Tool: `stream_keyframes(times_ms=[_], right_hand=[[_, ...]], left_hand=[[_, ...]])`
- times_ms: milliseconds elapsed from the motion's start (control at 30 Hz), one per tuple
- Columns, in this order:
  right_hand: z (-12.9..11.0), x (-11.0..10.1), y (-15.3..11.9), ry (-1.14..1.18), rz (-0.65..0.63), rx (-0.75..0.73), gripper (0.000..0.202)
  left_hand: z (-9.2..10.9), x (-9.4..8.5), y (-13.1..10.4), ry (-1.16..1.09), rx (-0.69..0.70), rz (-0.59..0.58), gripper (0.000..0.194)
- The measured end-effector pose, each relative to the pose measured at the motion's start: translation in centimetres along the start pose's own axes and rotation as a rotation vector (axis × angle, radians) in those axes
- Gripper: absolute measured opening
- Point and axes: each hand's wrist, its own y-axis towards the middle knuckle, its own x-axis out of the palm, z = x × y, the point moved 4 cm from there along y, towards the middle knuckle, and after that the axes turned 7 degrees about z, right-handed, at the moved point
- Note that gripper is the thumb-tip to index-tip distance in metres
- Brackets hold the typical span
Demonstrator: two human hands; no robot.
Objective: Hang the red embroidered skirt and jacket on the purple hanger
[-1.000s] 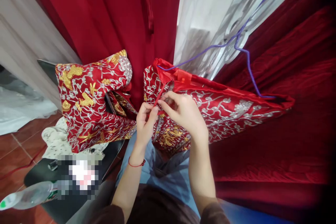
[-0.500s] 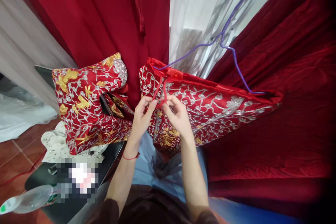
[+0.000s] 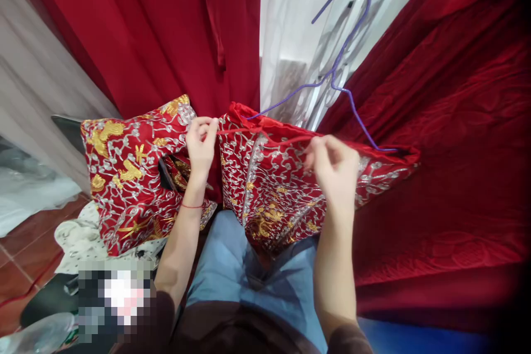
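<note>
We see two hands at one red garment (image 3: 274, 188) that hangs on one purple hanger (image 3: 332, 74) over our lap. The left hand (image 3: 201, 144) pinches one end of a thin red string (image 3: 265, 135) at the garment's top left corner. The right hand (image 3: 336, 168) pinches the other end near the top edge. The string is stretched between them. One second embroidered garment (image 3: 128, 171) lies at the left.

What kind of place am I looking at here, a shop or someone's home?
Probably a bridal or costume dress shop or its workroom: an embroidered red garment on a purple hanger, another embroidered piece on a chair, and red drapes behind.
</note>
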Motion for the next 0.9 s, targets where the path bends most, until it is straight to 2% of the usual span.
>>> stream_keyframes(times_ms=[67, 133, 200, 267, 367, 567, 767, 900], right_hand=[[0.3, 1.8, -0.3, -0.050, -0.176, 0.012, 0.027], [0.4, 3.9, -0.2, -0.065, -0.293, -0.011, 0.033], [0.2, 6.1, 0.2, -0.144, -0.336, -0.066, 0.032], [-0.1, 7.7, 0.6, -0.278, -0.308, -0.116, 0.027], [-0.7, 8.9, 0.9, -0.405, -0.223, -0.145, 0.025], [-1.2, 8.7, 1.5, -0.518, -0.101, -0.095, 0.029], [-0.6, 9.6, 1.8, -0.629, -0.163, -0.060, 0.028], [-0.9, 8.4, 1.4, -0.639, -0.150, -0.142, 0.028]], left_hand=[[0.5, 1.2, -0.6, 0.057, -0.044, -0.226, 0.037], [1.1, 2.8, -1.5, 0.079, -0.085, -0.454, 0.045], [1.6, 4.1, -1.9, 0.080, -0.071, -0.559, 0.040], [2.1, 4.9, -1.7, 0.102, 0.002, -0.558, 0.033], [3.0, 5.8, -0.9, 0.148, 0.136, -0.530, 0.027], [4.2, 6.6, 0.1, 0.250, 0.245, -0.481, 0.021], [4.6, 6.9, -0.6, 0.266, 0.308, -0.463, 0.015], [4.2, 6.3, -0.6, 0.281, 0.284, -0.393, 0.018]])
